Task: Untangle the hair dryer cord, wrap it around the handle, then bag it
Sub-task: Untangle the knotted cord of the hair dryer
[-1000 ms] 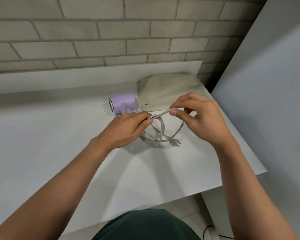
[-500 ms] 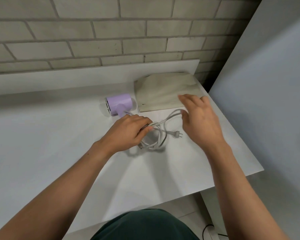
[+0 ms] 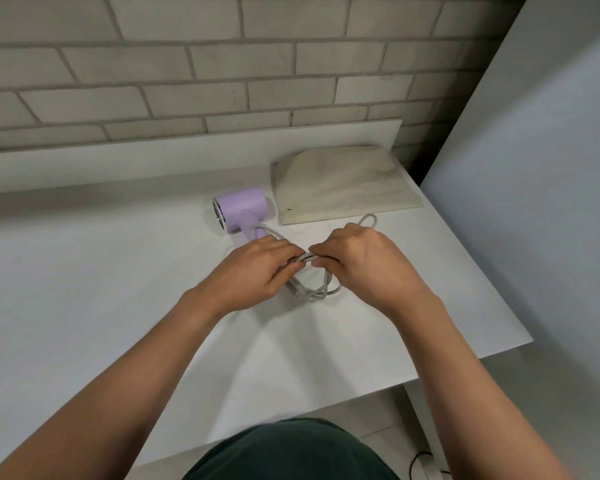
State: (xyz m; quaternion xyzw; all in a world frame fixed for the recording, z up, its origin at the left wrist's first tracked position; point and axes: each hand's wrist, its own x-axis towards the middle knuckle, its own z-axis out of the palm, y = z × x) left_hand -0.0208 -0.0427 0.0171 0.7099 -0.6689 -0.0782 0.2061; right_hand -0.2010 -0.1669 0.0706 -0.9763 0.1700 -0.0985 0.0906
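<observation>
The left hand and right hand meet fingertip to fingertip over the middle of the table, both curled around the grey cord. Each pinches the same bunched strands, which run across the small gap between the two hands. Below that grip, several loops of cord hang down and lie on the table, overlapping in a tangle. One more loop pokes out beyond the right hand, toward the bag. From under the left hand a single strand runs back to the handle of the lilac dryer, which lies on its side just beyond the hands. The beige cloth bag lies flat just to the right of the dryer, near the table's far right corner. Behind the table is a brick wall.
</observation>
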